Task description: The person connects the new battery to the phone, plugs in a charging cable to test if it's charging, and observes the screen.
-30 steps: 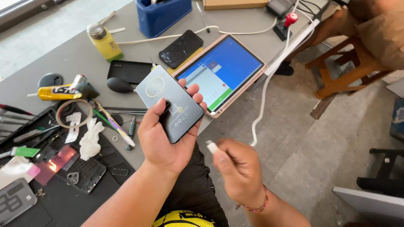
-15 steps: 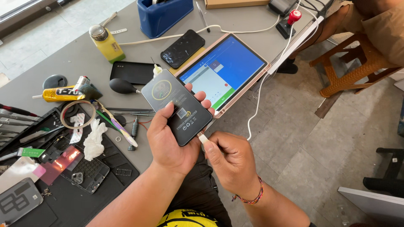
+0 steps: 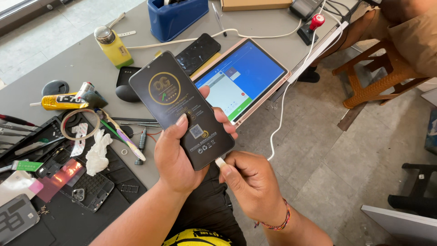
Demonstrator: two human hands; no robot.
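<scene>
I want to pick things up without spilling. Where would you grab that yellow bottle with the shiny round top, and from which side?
Probably by its yellow body, below the metal cap: the yellow bottle stands upright, so wrap your fingers round the middle. Come from the left, where the table is bare; a white cable runs along its right.

Bright, even daylight; soft shadows beneath the hands; mild glare on the lit tablet (image 3: 241,79); sharp focus, slight wide-angle stretching at edges.

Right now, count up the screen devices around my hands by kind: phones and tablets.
Phones: 2, a black phone held in the left hand and a dark phone lying on the table
Tablets: 1, a lit tablet
Total: 3
</scene>
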